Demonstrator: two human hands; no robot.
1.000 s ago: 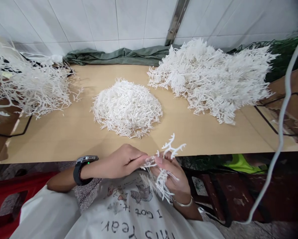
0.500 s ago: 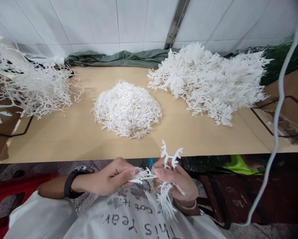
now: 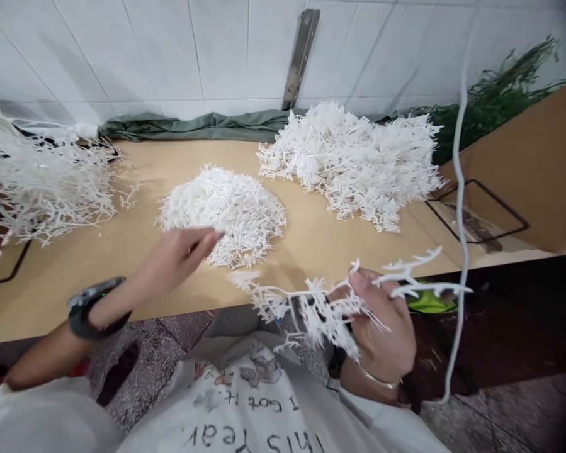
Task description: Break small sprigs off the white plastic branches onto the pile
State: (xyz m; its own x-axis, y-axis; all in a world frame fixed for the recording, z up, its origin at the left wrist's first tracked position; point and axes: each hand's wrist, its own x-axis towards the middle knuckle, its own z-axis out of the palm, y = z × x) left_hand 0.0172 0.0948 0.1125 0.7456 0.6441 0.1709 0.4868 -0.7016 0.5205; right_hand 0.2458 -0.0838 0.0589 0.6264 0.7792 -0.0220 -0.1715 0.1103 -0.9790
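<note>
Holding white branch (image 3: 315, 308) in right hand (image 3: 381, 321), left hand (image 3: 179, 258) near pile (image 3: 221, 214)

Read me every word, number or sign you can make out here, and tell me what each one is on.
"I Got It": printed on the white T-shirt, upside down in this view.
"This Year": lower on the same shirt, also upside down.
The wristwatch display: too small to read.

The left arm (image 3: 89, 314) reaches forward and low, its left hand (image 3: 176, 258) open and relaxed, fingers (image 3: 202, 238) extended and slightly spread, while the right hand (image 3: 381, 321) stands up nearer the chest, fingers curled into a firm pinch
</note>
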